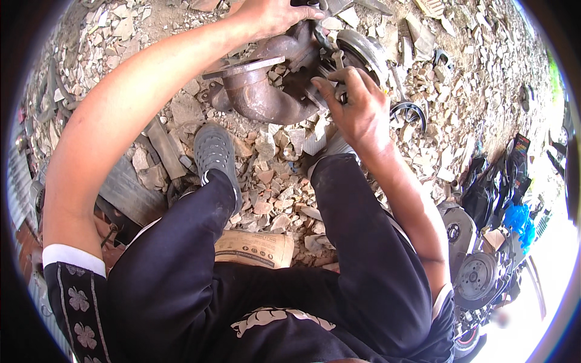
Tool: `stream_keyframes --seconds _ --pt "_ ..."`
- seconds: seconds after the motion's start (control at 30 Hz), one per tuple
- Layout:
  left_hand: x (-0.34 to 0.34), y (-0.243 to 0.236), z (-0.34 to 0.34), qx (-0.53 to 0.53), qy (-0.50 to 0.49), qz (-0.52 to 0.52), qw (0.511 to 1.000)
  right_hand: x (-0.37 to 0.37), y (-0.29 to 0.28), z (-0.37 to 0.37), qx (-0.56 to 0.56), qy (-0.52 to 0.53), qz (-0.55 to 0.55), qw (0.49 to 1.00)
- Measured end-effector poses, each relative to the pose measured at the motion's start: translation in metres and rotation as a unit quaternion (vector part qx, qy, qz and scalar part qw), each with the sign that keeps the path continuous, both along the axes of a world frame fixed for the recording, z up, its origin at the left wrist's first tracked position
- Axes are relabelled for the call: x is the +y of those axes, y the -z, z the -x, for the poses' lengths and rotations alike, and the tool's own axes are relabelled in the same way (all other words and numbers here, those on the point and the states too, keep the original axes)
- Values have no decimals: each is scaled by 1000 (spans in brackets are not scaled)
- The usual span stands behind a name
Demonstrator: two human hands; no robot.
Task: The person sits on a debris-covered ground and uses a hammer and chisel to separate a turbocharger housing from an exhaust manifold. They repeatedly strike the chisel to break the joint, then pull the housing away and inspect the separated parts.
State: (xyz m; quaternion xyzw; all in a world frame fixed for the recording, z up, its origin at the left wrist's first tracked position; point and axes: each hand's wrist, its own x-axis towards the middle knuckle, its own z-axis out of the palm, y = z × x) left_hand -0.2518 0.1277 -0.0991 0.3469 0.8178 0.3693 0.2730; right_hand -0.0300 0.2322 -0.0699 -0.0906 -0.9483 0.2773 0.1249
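A rusty turbocharger (260, 100) with a curved pipe and flat flange lies on the broken stones in front of my feet. My left hand (266, 19) is at its far side, closed around a dark upper part; some of its fingers are cut off by the top edge. On the near right side, my right hand (358, 109) is closed, with fingers curled and the thumb close to the index finger. What sits between them is hidden. Just beyond those fingertips shows the pale end of a wrench (338, 58). The round metal housing (362, 53) is beside it.
Another wrench (399, 83) and a black ring-shaped part (410, 112) lie right of the right hand. Flattened cardboard (254, 248) is between my legs. Engine parts (477, 275), black bags (493, 181) and a blue bag (519, 227) are at the right. Wooden boards (163, 145) lie left.
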Motion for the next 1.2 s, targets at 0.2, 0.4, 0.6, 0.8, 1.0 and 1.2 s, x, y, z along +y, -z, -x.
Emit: stream_keyframes --seconds 0.2,0.4,0.6,0.8,1.0,1.2 --pt "1 0 1 -5 2 8 1000 -10 1 6 -42 -12 -17 999" --pt "-3 8 0 46 -23 42 998 7 -22 -6 42 -14 97 994" --pt "-1 8 0 56 -9 25 998 68 -4 2 -55 173 419 890" --pt "-4 11 2 33 6 -6 999 94 -11 22 -174 169 453 858" --pt "0 7 2 44 8 7 999 119 -2 43 -229 135 451 852" --pt "-5 10 5 28 13 -13 999 71 -28 42 -224 126 213 943"
